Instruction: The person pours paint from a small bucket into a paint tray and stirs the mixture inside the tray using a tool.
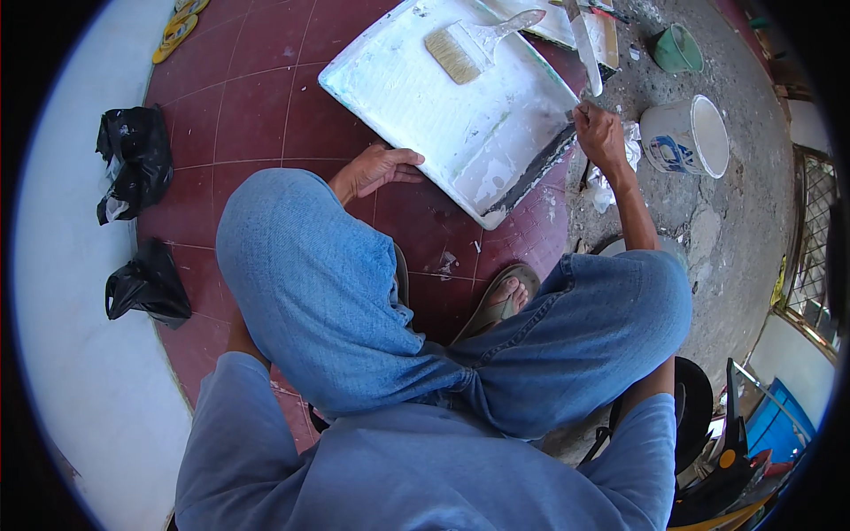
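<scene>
A white, paint-streaked tray (381,80) lies tilted across the upper middle, with a dark band along its right side. A wide brush (452,55) rests inside it, bristles pointing down-left. My left hand (376,168) grips the tray's lower-left edge, thumb on the rim, fingers partly underneath. Curled at the upper-right edge of the tray is my right hand (600,140); whether a small tool is also in it is unclear. Just above that hand lies a long flat metal blade (588,62), over a second shallow tray or box (606,40).
Right on rough concrete stand a white bucket (673,142), a small green bucket (673,44) and crumpled white wrapping (602,193). Black plastic bags (133,159) and yellow sandals (173,35) sit on red tiles along a white wall (71,310). Assorted items (761,425) crowd the lower right.
</scene>
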Tool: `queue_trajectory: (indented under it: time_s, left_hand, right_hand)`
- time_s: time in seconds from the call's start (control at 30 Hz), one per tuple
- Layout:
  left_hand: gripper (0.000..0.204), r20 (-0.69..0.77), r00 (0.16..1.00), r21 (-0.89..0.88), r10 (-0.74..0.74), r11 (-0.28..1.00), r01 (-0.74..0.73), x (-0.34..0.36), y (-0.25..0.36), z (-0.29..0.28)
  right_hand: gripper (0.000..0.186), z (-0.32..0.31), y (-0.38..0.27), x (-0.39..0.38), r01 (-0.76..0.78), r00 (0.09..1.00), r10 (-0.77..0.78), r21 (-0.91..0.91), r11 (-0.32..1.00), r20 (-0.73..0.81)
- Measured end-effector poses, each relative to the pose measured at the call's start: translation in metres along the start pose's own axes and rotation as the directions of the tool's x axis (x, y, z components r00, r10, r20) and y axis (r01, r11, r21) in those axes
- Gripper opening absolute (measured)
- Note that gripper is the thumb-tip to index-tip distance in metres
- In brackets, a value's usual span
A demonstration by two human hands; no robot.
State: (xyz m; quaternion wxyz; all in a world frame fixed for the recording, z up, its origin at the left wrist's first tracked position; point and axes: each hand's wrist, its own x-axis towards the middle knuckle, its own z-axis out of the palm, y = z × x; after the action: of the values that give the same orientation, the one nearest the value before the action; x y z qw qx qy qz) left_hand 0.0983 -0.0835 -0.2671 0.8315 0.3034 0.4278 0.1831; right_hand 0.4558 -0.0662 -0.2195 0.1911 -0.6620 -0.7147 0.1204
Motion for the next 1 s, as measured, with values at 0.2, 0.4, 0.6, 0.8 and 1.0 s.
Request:
queue_trajectory:
  time_s: [0.2, 0.4, 0.6, 0.8, 1.0]
  left_hand:
    - [0.041, 0.0, 1.0, -0.005, 0.007, 1.0, -0.007, -0.002, -0.002, -0.005]
    - [0.043, 0.005, 1.0, -0.001, -0.002, 1.0, 0.002, -0.001, -0.002, -0.005]
    - [0.044, -0.007, 1.0, -0.001, 0.006, 1.0, -0.006, -0.001, 0.001, 0.001]
    - [0.044, 0.003, 1.0, -0.02, 0.002, 1.0, -0.002, 0.0, -0.001, -0.003]
    - [0.043, -0.011, 1.0, -0.028, 0.009, 1.0, -0.009, -0.001, -0.001, -0.003]
  right_hand:
    - [0.015, 0.01, -0.031, -0.012, 0.08, 0.982, -0.104, 0.15, 0.985, 0.159]
    - [0.015, 0.008, -0.024, -0.01, 0.005, 0.997, -0.011, 0.069, 0.998, 0.082]
    - [0.016, 0.017, -0.05, -0.037, 0.15, 0.959, -0.174, 0.12, 0.981, 0.224]
    - [0.013, 0.015, -0.047, -0.037, 0.175, 0.976, -0.178, 0.036, 0.984, 0.122]
    - [0.014, 0.022, -0.069, -0.047, 0.246, 0.894, -0.325, 0.267, 0.932, 0.31]
